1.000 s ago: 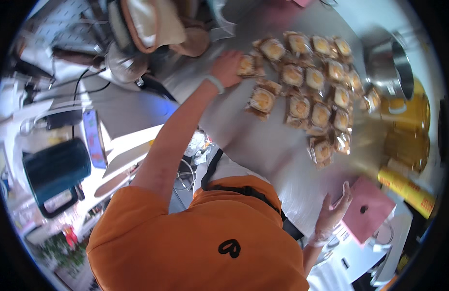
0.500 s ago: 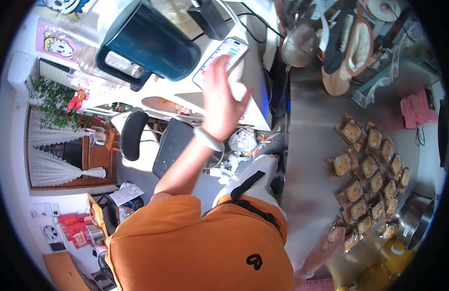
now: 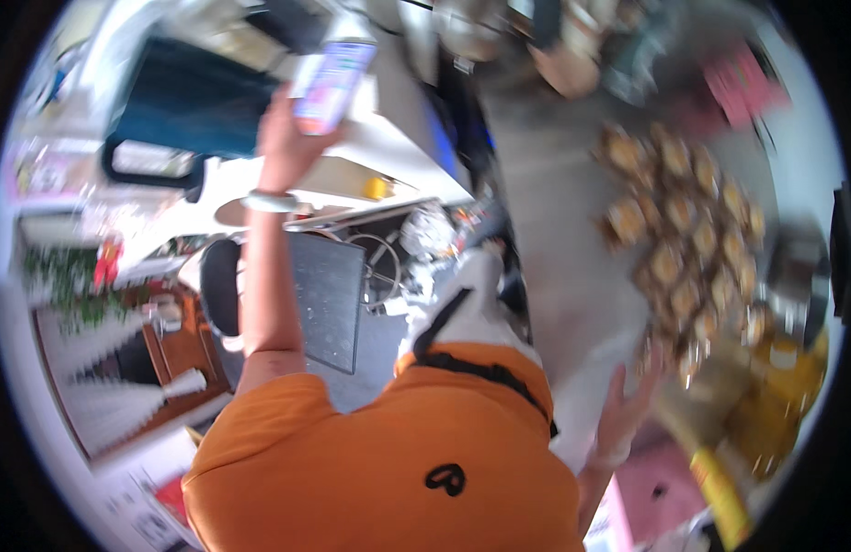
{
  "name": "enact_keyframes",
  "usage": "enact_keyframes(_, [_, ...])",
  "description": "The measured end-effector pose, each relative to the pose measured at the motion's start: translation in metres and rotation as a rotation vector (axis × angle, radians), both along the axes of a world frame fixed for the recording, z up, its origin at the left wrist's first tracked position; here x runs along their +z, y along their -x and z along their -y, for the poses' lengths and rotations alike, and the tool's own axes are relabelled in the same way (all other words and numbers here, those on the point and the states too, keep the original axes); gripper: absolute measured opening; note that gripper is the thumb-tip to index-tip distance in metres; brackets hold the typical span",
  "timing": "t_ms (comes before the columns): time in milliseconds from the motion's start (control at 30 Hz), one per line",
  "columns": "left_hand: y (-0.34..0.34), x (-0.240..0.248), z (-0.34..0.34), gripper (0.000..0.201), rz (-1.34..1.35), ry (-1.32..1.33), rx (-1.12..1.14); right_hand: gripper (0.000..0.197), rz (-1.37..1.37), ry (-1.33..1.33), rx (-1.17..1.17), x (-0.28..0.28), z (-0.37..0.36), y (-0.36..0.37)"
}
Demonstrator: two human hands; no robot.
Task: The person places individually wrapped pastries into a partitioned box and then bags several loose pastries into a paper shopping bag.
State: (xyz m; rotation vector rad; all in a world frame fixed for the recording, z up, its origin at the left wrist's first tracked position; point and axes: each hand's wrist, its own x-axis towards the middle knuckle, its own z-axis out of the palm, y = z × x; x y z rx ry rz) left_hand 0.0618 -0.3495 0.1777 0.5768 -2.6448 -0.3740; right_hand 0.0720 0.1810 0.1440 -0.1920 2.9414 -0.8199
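Observation:
My left hand [image 3: 292,152] is wrapped round the lower end of a smartphone [image 3: 336,83] with a lit screen. A wide white band circles my left wrist. Close beside that hand is a large dark teal mug with a handle [image 3: 191,101]. My right hand [image 3: 625,409] is open, its fingers apart, over the steel counter [image 3: 559,276]. Its fingertips come near the closest of several clear-wrapped round pastries [image 3: 683,212]; motion blur hides whether they touch.
A pink box [image 3: 660,492] and a yellow tube-shaped package [image 3: 719,492] lie near my right forearm. Behind the pastries are a steel bowl [image 3: 798,267] and yellow packages [image 3: 775,396]. A black chair seat [image 3: 326,299] stands below the white desk [image 3: 398,152].
My left hand has gone from reaching over the phone to gripping it, and the phone is now raised. My right hand has come into clearer view. The whole view has shifted.

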Motion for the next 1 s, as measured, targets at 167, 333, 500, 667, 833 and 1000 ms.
enact_keyframes(167, [-0.029,0.037,-0.057,0.083,0.185,-0.659,-0.030,0.051,-0.031,0.072,-0.069,0.000,-0.002,-0.016])
enact_keyframes(333, [-0.011,-0.008,-0.205,0.091,0.441,-0.960,-0.370,0.045,0.065,0.184,-0.144,-0.028,-0.006,-0.046])
enact_keyframes(500, [-0.005,-0.131,-0.312,0.089,0.414,-0.503,-0.674,0.026,-0.005,0.176,0.069,-0.061,0.003,-0.041])
enact_keyframes(667, [-0.010,-0.177,-0.357,0.088,0.354,-0.267,-0.642,0.021,-0.123,0.207,0.126,-0.105,0.021,-0.008])
enact_keyframes(833, [-0.018,-0.189,-0.367,0.082,0.337,-0.189,-0.635,0.020,-0.194,0.106,0.193,-0.146,0.032,0.021])
enact_keyframes(1000, [-0.019,-0.193,-0.366,0.090,0.300,-0.182,-0.619,0.016,-0.133,-0.031,0.242,-0.162,0.042,0.039])
